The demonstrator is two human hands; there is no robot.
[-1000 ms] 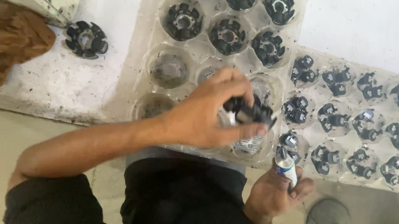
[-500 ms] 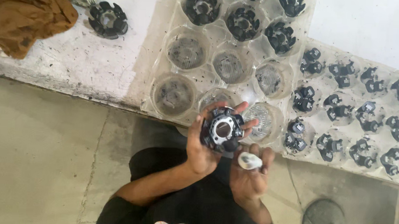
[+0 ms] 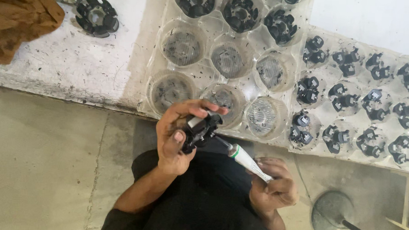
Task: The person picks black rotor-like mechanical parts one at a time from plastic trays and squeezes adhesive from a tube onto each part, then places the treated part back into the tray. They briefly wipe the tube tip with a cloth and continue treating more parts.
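My left hand [image 3: 176, 134] grips a black round plastic part with a metal centre [image 3: 200, 130], held on edge over my lap. My right hand [image 3: 274, 187] holds a small white tube with a green band [image 3: 246, 159], its dark nozzle touching the part's side. Just beyond my hands lies a clear plastic tray [image 3: 205, 90] with round cups, most of them empty and three at the far row holding similar black parts [image 3: 239, 12].
A second clear tray [image 3: 324, 119] to the right holds several smaller black pieces. One more black round part [image 3: 97, 16] sits on the white bench beside a brown cloth [image 3: 17, 18]. Grey floor lies at left; a round metal base [image 3: 335, 212] stands at lower right.
My left hand lifted the black part out of the tray toward my lap and turned it on edge. My right hand brought the tube's nozzle against it.
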